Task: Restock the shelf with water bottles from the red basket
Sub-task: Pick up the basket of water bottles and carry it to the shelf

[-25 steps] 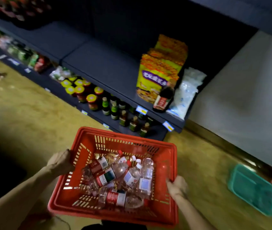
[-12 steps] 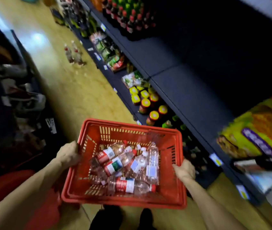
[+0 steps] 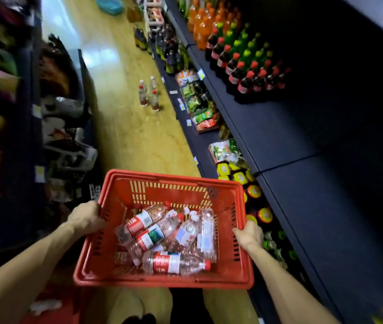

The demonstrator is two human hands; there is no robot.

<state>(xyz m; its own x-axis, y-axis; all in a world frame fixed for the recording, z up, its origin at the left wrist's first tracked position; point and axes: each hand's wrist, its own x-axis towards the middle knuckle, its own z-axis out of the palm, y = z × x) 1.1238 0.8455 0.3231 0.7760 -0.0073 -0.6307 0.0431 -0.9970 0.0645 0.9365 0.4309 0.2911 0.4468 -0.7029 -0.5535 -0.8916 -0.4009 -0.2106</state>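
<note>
I carry a red basket (image 3: 162, 280) at waist height, low in the head view. My left hand (image 3: 85, 218) grips its left rim and my right hand (image 3: 248, 235) grips its right rim. Several clear water bottles (image 3: 176, 263) with red and white labels lie jumbled on their sides inside it. To my right runs a dark shelf (image 3: 302, 141) with a long bare stretch of board.
Cola and orange soda bottles (image 3: 244, 69) stand farther along the shelf. Three water bottles (image 3: 148, 94) stand on the yellow floor in the aisle. Snack packs and yellow-lidded jars (image 3: 239, 176) fill the lower shelf. Another rack (image 3: 22, 113) lines the left side. A teal basket (image 3: 108, 4) lies far down the aisle.
My view has swung left along the aisle; the yellow snack bags left the frame and the soda bottles came in. Both hands keep hold of the basket.
</note>
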